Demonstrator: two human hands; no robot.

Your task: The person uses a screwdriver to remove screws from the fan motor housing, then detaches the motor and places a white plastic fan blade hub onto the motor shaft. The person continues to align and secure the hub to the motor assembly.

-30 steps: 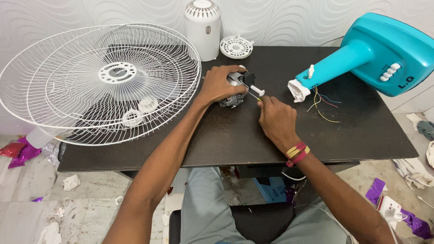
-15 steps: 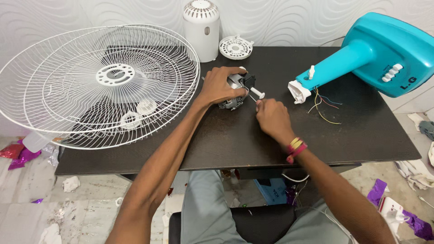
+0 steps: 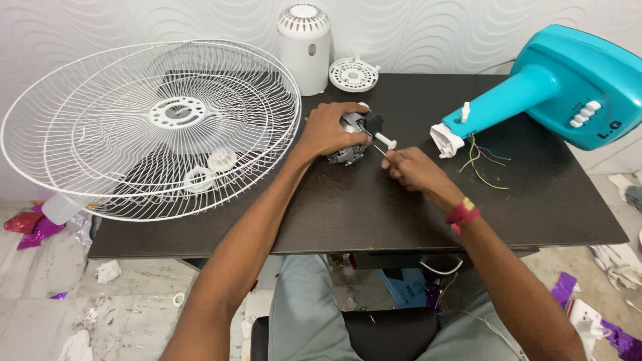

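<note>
My left hand (image 3: 329,129) is closed over a small grey fan motor (image 3: 353,138) lying on the dark table (image 3: 374,214). A white knob on a shaft (image 3: 386,140) sticks out of the motor toward the right. My right hand (image 3: 412,170) sits just right of the motor and pinches a thin screwdriver shaft (image 3: 380,152) whose tip points at the motor's side. The handle of the tool is hidden inside my fist.
Two stacked white wire fan guards (image 3: 150,127) overhang the table's left side. A white motor cover (image 3: 304,47) and a round white vented cap (image 3: 353,73) stand at the back. A teal fan base (image 3: 568,97) with loose coloured wires (image 3: 485,164) lies at the right. Litter covers the floor.
My hands stay on the motor and the tool almost unmoved. The view has shifted slightly.
</note>
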